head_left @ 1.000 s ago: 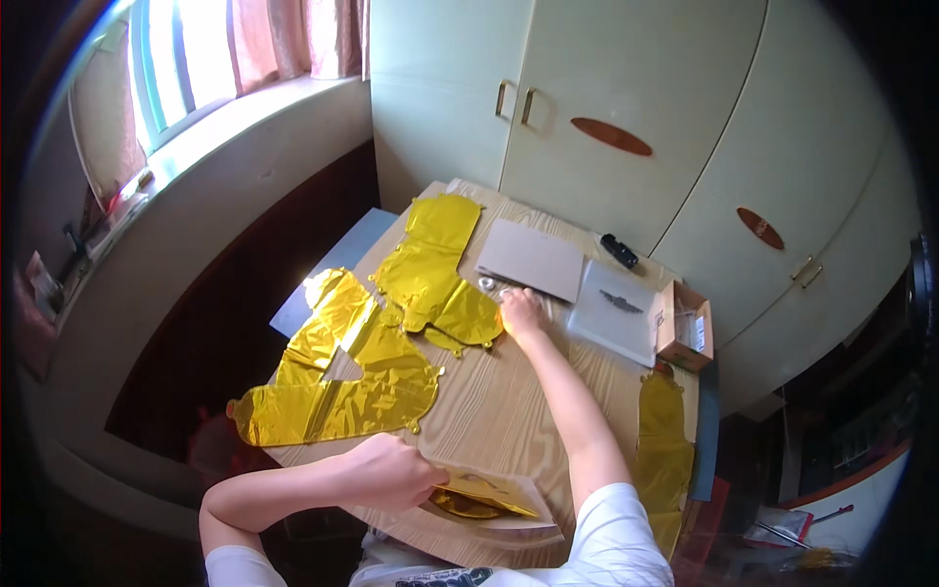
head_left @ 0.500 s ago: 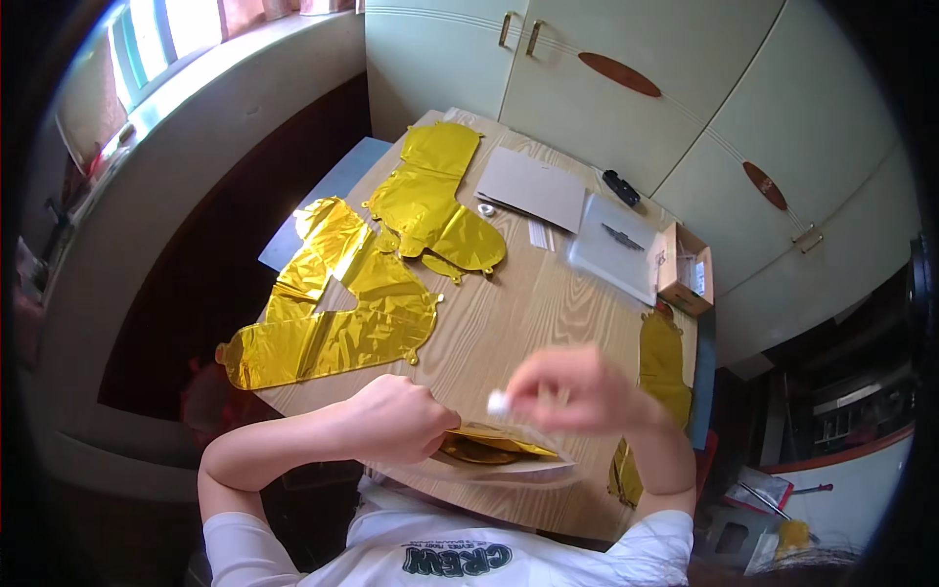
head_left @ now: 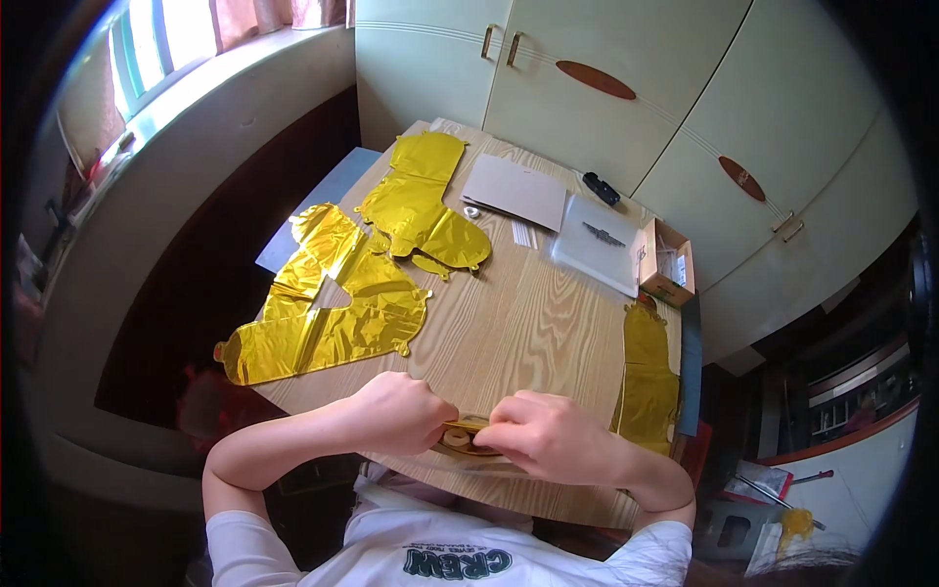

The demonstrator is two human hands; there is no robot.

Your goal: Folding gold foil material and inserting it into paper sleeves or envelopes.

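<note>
Near the table's front edge, a clear plastic bag [head_left: 509, 468] with folded gold foil [head_left: 468, 423] in it is held with its mouth parted. My left hand [head_left: 403, 413] is closed on the bag's left side. On the other side my right hand [head_left: 548, 437] has its fingers bent down onto the bag's rim, pinching it. A small pale round roll [head_left: 457, 439] lies in the bag's opening against the foil, between my hands. The right fingertips are partly hidden.
Flat gold foil balloons [head_left: 333, 323] lie at the left, another [head_left: 650, 372] at the right edge. Farther back are a grey-brown card [head_left: 514, 189], a white roll [head_left: 471, 212], a clear plastic sleeve [head_left: 597, 249], a cardboard box [head_left: 668, 262] and a black object [head_left: 601, 188].
My right hand held a small white thing above the bag; it has come down to the bag's rim. A pale roll now shows inside. My left hand stays on the bag.
</note>
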